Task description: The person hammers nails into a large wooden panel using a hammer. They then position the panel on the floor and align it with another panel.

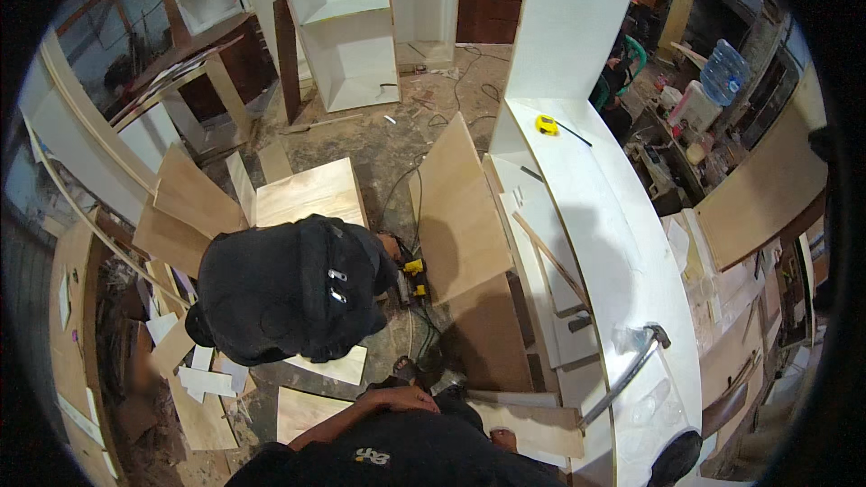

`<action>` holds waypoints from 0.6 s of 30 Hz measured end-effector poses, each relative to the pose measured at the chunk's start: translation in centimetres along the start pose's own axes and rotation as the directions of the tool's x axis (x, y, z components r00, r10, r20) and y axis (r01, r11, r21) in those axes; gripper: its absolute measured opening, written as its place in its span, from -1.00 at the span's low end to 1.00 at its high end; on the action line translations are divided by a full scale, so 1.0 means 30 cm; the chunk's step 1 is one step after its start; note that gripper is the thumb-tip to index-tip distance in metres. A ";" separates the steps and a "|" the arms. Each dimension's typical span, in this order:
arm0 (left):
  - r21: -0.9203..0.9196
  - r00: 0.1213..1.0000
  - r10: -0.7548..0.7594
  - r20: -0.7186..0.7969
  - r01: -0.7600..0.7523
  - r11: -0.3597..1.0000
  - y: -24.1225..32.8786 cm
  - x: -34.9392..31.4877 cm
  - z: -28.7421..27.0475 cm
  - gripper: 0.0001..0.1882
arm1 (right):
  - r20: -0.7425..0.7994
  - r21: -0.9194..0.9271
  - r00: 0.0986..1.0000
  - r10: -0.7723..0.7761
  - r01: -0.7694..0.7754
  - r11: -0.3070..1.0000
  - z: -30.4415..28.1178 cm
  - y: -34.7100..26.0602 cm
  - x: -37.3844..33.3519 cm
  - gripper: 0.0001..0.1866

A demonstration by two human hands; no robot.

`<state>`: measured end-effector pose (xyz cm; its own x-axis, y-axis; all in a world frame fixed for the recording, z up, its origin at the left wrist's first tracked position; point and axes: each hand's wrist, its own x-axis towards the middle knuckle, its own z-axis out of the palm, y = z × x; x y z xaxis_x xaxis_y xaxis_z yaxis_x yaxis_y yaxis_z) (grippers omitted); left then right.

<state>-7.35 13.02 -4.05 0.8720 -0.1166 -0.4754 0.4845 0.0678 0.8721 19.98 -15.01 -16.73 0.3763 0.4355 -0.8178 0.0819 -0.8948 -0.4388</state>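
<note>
Overhead, left hand [408,397] flat and empty near plywood panel [311,191] on littered workshop floor [397,140]

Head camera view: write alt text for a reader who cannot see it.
Seen from above in a cluttered woodshop, a co-worker in black crouches on the floor with a yellow power tool among plywood panels. The wearer's left hand rests low against their dark clothing; the right hand is out of view. A hammer and a yellow tape measure lie on a long white panel.
</note>
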 end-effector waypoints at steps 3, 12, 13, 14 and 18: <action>0.008 0.996 -0.090 0.009 0.090 0.996 0.021 -0.070 -0.066 -0.54 | 0.019 -0.199 0.999 -0.034 0.037 0.979 0.037 0.067 0.001 -0.62; 0.098 0.990 0.051 -0.133 -0.038 0.994 0.311 -0.159 -0.201 -0.56 | -0.010 -0.310 0.988 -0.155 0.145 0.940 0.038 -0.076 0.108 -0.62; 0.123 0.987 0.067 -0.147 -0.049 0.991 0.333 -0.155 -0.213 -0.56 | -0.018 -0.327 0.981 -0.193 0.177 0.928 0.028 -0.109 0.127 -0.62; 0.138 0.984 0.089 -0.157 -0.068 0.988 0.348 -0.148 -0.227 -0.56 | -0.028 -0.344 0.971 -0.239 0.215 0.914 0.010 -0.148 0.149 -0.62; 0.107 0.975 0.156 -0.157 -0.141 0.984 0.354 -0.112 -0.300 -0.54 | -0.050 -0.129 0.968 -0.244 0.236 0.963 -0.087 -0.380 0.251 -0.62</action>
<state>-4.52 23.05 5.77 0.9369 0.0529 -0.3455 0.3470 -0.0224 0.9376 24.27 -1.79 -16.91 0.3910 0.6351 -0.6661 0.2871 -0.7718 -0.5674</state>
